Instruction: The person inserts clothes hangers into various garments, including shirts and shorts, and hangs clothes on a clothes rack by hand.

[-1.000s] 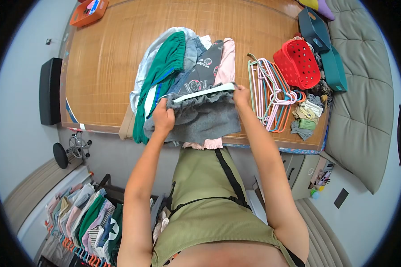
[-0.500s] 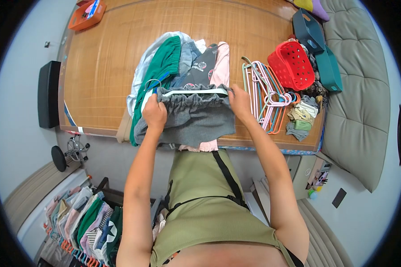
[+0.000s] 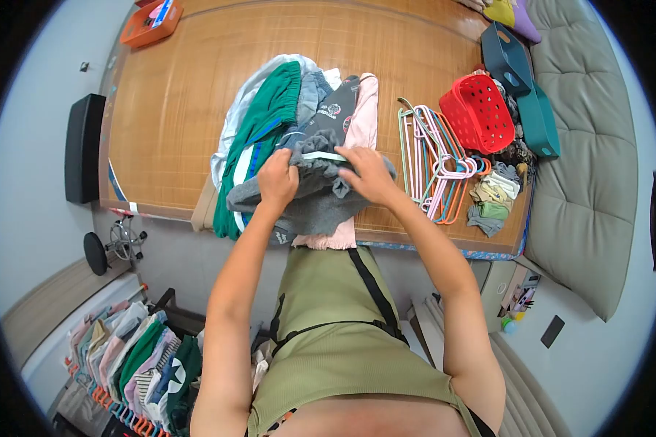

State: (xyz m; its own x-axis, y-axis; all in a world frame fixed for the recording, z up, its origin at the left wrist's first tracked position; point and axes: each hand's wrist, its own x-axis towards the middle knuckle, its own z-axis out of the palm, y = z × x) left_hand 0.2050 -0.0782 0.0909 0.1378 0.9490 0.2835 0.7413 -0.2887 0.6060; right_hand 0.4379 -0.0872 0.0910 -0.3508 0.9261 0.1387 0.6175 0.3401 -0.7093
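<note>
My left hand point(image 3: 277, 178) is closed on one side of the gathered waistband of grey elastic-waist pants point(image 3: 321, 207). A white hanger point(image 3: 322, 155) shows between my hands, partly inside the waistband. My right hand point(image 3: 368, 175) grips the other side, near the hanger's right end, with thumb and fingers around the bunched cloth. Underneath and beyond lie green pants point(image 3: 270, 102) with a white and blue side stripe, a dark grey printed garment point(image 3: 335, 109) and a pink garment point(image 3: 364, 113). The pants' lower part hangs toward me in folds.
To the right lie several loose hangers point(image 3: 434, 160), small folded clothes point(image 3: 492, 197), a red basket point(image 3: 477, 113) and teal bins point(image 3: 538, 120). An orange basket point(image 3: 149, 25) stands at the far left. Several hung clothes point(image 3: 135, 364) are at lower left.
My hands have come closer together, the left moving right and the right moving left. The waistband, stretched wide before, is now bunched, and less of the white hanger shows.
</note>
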